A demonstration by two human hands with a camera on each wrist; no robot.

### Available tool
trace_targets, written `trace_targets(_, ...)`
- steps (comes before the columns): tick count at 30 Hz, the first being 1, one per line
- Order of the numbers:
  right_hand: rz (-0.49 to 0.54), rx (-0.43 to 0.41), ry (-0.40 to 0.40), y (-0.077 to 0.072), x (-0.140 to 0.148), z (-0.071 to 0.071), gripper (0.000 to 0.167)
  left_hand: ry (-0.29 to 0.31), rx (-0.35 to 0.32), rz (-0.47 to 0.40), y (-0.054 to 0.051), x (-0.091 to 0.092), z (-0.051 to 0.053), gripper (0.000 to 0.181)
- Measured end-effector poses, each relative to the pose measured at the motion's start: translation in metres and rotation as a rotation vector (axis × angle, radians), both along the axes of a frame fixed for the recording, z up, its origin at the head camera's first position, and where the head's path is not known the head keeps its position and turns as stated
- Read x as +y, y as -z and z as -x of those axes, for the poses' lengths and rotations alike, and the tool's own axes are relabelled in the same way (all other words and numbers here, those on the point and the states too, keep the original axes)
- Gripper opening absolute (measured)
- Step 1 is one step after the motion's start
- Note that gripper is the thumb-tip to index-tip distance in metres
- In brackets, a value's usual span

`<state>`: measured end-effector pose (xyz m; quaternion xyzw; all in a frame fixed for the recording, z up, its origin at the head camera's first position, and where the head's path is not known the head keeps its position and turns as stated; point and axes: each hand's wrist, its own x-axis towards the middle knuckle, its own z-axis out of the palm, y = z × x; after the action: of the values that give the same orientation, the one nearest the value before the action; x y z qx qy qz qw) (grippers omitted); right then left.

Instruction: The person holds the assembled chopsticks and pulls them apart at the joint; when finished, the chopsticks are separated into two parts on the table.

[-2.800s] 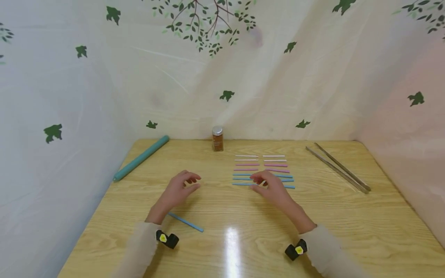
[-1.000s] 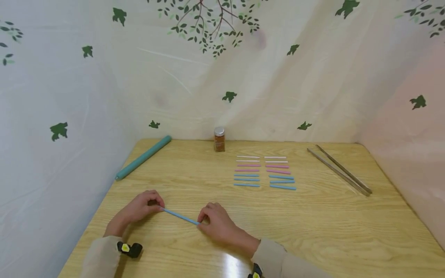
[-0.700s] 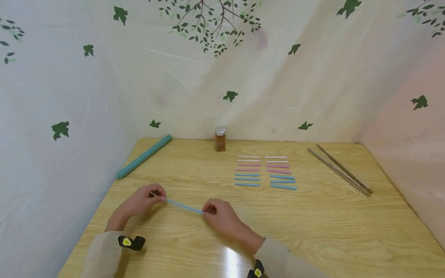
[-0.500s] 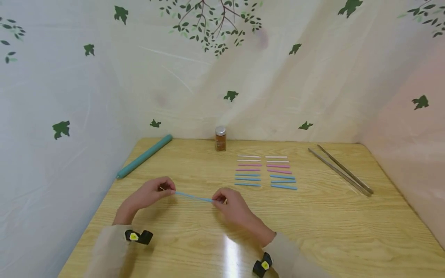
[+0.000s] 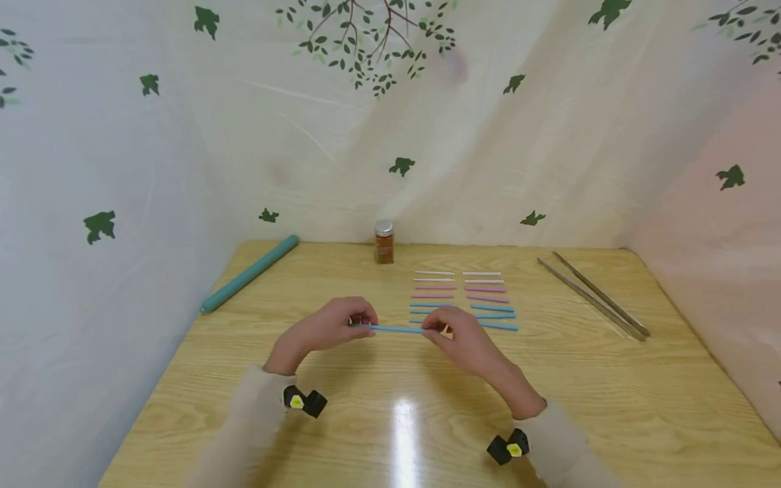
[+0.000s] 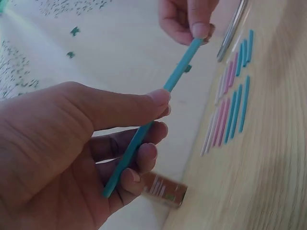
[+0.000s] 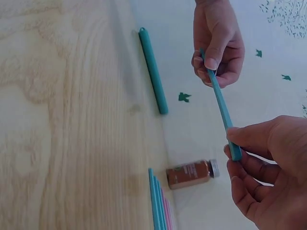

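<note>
Between my two hands a thin blue stick (image 5: 398,329) is held roughly level above the table. My left hand (image 5: 332,325) pinches it with the thumb on top, and in the left wrist view the stick's (image 6: 180,67) near end runs across the curled fingers. At the other end my right hand (image 5: 466,339) pinches it between thumb and fingers; a short tip sticks out there in the right wrist view. Just beyond lie two columns of similar sticks: white (image 5: 482,274), pink (image 5: 434,288) and blue (image 5: 499,327). My right hand partly covers the blue ones.
A small brown jar (image 5: 384,245) with a silver lid stands at the back of the wooden table (image 5: 378,434). At the left edge lies a teal rod (image 5: 250,274). Long metal tongs (image 5: 594,298) lie on the right. Printed curtains (image 5: 342,135) surround the table.
The blue stick first lay on the table near my left wrist, both hands off it. Both hands have since pinched it, lifted it and moved it right and away toward the columns, turning it level.
</note>
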<state>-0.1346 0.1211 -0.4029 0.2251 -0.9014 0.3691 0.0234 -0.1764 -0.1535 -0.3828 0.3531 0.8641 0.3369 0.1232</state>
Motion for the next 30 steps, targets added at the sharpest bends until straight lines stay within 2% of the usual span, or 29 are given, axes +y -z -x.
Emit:
trace_targets(2, -0.008, 0.006, 0.003, -0.001, 0.005, 0.001, 0.006, 0.011, 0.027, 0.004, 0.001, 0.01, 0.001, 0.007)
trace_targets(7, 0.003, 0.026, -0.003, -0.003, 0.012, 0.003, 0.007, 0.008, 0.046, -0.012, 0.001, 0.026, 0.0, 0.006)
trace_targets(14, 0.003, 0.092, -0.077, -0.003, 0.007, 0.007, 0.019, 0.034, 0.063, -0.047, 0.0, 0.04, 0.0, 0.005)
trace_targets(21, 0.022, 0.066, -0.083, -0.001, 0.003, 0.01, 0.009, 0.027, 0.085, -0.046, 0.003, 0.046, 0.0, 0.005)
trace_targets(30, 0.048, 0.073, -0.103, 0.0, 0.003, 0.011, 0.011, 0.019, 0.101, -0.083, 0.005, 0.044, 0.002, 0.004)
